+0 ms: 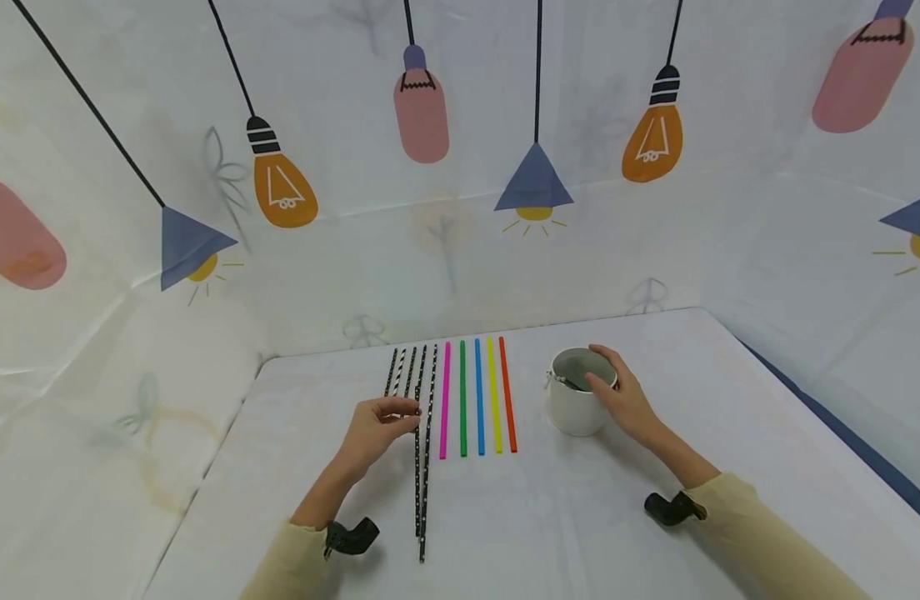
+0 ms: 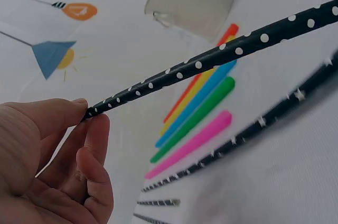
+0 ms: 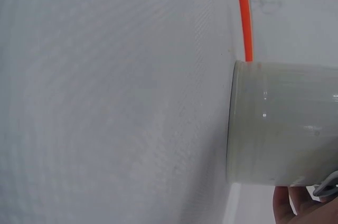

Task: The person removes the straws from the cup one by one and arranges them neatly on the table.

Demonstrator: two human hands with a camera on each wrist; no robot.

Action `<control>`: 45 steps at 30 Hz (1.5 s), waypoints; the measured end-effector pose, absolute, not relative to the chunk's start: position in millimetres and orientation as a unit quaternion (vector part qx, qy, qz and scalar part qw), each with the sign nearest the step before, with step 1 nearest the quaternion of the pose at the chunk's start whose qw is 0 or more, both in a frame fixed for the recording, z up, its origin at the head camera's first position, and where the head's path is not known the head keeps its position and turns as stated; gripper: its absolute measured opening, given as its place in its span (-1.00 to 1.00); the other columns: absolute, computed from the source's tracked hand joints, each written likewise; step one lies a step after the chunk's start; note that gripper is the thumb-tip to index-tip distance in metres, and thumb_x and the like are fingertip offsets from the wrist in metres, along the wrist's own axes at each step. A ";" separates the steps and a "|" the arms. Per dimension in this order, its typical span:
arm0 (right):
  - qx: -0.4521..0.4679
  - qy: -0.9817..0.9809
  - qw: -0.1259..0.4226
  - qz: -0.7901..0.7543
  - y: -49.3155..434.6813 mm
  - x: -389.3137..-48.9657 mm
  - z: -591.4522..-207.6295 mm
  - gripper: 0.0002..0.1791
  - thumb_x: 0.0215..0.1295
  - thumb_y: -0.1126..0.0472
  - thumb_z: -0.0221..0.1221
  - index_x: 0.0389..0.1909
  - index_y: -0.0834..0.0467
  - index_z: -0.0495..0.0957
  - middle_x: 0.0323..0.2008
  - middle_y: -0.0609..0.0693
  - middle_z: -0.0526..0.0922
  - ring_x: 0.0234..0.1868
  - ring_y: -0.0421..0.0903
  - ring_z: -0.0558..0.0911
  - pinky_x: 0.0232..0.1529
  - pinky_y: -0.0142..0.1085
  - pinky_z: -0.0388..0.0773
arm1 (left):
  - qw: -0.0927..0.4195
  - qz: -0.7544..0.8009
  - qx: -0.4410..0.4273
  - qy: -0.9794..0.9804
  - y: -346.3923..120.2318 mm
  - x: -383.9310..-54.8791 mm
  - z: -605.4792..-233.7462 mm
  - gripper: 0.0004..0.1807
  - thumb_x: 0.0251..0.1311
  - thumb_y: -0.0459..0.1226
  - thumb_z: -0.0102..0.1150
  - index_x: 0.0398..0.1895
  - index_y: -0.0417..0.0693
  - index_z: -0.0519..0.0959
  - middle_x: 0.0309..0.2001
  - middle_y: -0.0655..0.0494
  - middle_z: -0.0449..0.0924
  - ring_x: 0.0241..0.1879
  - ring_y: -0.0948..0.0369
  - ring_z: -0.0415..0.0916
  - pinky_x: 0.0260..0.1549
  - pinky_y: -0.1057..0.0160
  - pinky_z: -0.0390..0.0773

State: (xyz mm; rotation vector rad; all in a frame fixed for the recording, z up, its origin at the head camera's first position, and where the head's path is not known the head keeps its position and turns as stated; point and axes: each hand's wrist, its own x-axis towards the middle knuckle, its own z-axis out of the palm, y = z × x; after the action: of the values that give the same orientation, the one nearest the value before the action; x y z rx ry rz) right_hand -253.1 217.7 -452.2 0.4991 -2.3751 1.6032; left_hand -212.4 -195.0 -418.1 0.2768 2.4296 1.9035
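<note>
My left hand [image 1: 377,429] pinches a black straw with white dots [image 2: 195,65] between thumb and fingertips, clear in the left wrist view. Beside that straw runs a black straw with white stars [image 2: 259,122]. Several more black-and-white patterned straws [image 1: 400,371] lie to the left, partly behind the hand. My right hand [image 1: 628,404] grips the rim of a small white pail [image 1: 572,412], its thumb over the mouth. The pail stands upright, and a dark thing [image 1: 568,383] shows inside it. The right wrist view has the pail's side [image 3: 280,123] and a few fingers [image 3: 288,203].
Between the left hand and the pail lies a row of plain straws: pink [image 1: 445,400], green [image 1: 463,400], blue [image 1: 478,400], yellow [image 1: 493,396] and red [image 1: 508,396]. A white cloth covers the table [image 1: 580,517]. Behind stands a backdrop with printed lamps [image 1: 535,179].
</note>
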 end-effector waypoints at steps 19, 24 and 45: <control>0.173 -0.805 0.132 0.552 215.3 -250.3 -445.4 -0.43 0.48 0.24 0.02 0.43 0.23 0.13 0.29 0.25 0.31 0.18 0.05 0.34 0.01 -0.55 0.30 | 0.069 0.580 0.053 0.810 -223.8 -232.2 -464.7 -0.70 0.06 -0.38 0.41 -0.11 -0.29 0.66 -0.21 -0.04 0.66 -0.28 0.11 0.65 -0.36 0.24 0.61; 0.174 -0.806 0.133 0.550 216.3 -252.3 -444.3 -0.43 0.48 0.23 0.02 0.44 0.18 0.13 0.29 0.23 0.32 0.17 0.07 0.35 0.00 -0.54 0.32 | 0.077 0.553 0.055 0.828 -222.6 -233.2 -465.3 -0.72 0.02 -0.36 0.44 -0.16 -0.23 0.69 -0.26 0.03 0.67 -0.23 0.15 0.59 -0.33 0.27 0.59; 0.175 -0.811 0.112 0.547 207.9 -235.2 -422.4 -0.44 0.46 0.30 0.02 0.41 0.32 0.13 0.25 0.33 0.32 0.12 -0.06 0.37 -0.04 -0.53 0.35 | 0.071 0.481 0.015 0.874 -209.8 -222.6 -464.1 -0.79 -0.06 -0.38 0.49 -0.30 -0.18 0.70 -0.42 0.10 0.63 -0.44 0.20 0.55 -0.43 0.24 0.56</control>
State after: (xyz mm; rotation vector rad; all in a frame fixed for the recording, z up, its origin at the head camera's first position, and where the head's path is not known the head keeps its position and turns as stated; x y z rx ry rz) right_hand -235.2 207.9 -422.4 0.5130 -2.3802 1.6054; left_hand -222.6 -209.8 -464.1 0.0464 2.6272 1.4469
